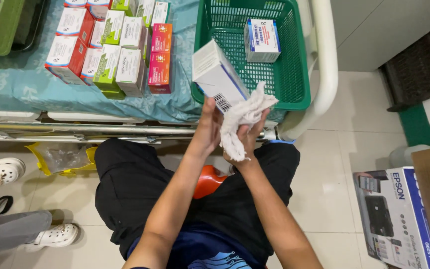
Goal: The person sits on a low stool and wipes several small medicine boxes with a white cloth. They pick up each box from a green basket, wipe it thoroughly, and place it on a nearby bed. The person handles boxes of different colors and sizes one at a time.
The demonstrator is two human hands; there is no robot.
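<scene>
Left hand [209,130] fingers clamp white box [218,75], long axis tilted up-left; right hand [247,134] grips cloth [242,119].

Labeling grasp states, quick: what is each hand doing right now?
Left hand: closed on the white box, held up.
Right hand: fingers closed on the white cloth, pressed to the box.

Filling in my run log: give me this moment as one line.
left hand: holds white box | right hand: holds white cloth against box | green basket: one box inside
</scene>
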